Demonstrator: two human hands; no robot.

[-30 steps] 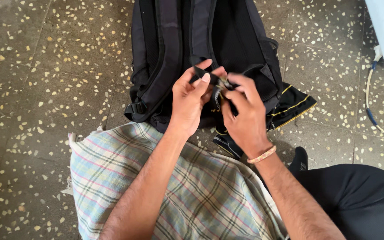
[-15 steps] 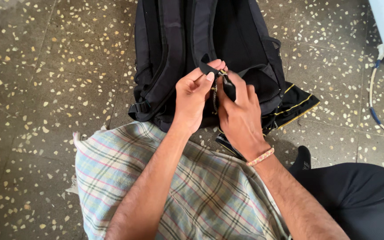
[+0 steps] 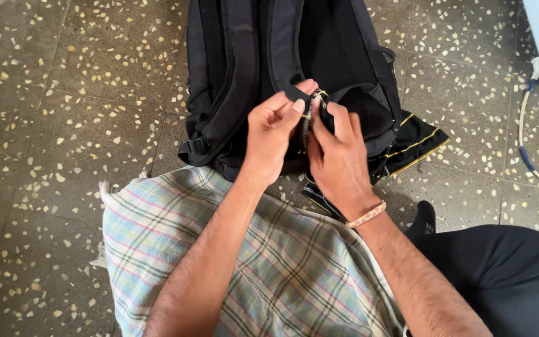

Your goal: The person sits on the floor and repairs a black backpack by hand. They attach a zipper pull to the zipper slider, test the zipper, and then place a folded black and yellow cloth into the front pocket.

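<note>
While a black backpack (image 3: 232, 81) lies straps-up on the speckled floor (image 3: 63, 125), a checked cloth (image 3: 269, 268) covers the person's lap just below it. Above the backpack's lower edge, the left hand (image 3: 272, 134) pinches a black strap end (image 3: 296, 95), and the right hand (image 3: 338, 156) grips a small cord (image 3: 310, 115) beside it.

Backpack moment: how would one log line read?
left hand: pinching strap | right hand: gripping strap | backpack: on floor

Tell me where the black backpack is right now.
In the head view the black backpack lies on the speckled floor, top centre, just beyond the checked cloth. The left hand and right hand pinch a strap at its lower edge.
</note>
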